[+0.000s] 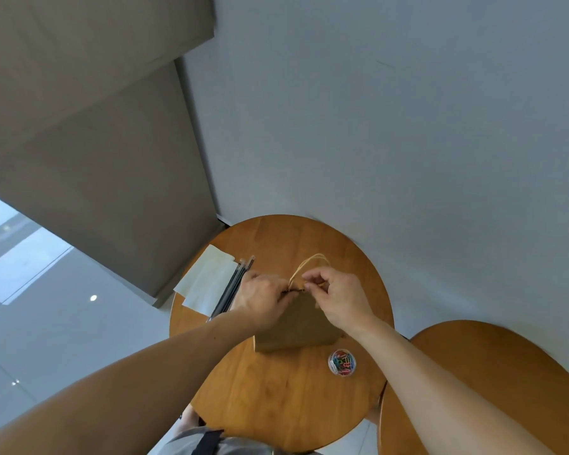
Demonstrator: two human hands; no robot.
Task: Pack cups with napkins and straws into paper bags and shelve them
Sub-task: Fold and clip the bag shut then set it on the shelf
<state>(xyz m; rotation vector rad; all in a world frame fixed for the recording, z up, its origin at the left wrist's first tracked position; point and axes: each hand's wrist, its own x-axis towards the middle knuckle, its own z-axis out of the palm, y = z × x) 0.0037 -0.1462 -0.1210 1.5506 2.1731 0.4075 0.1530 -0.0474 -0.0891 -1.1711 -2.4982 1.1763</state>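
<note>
A brown paper bag (301,326) stands upright on the round wooden table (276,399), its twine handles (309,262) sticking up. My left hand (263,298) pinches the bag's closed top edge from the left. My right hand (337,297) pinches the same edge from the right, fingers curled at the handle base. What is inside the bag is hidden. White napkins (206,280) lie at the table's left edge, with several dark wrapped straws (234,287) beside them. No cup is in view.
A small clear round tub of coloured paper clips (342,362) sits just right of the bag's base. A second round wooden table (493,385) stands to the right. A grey wall is behind, a window blind and window at the left.
</note>
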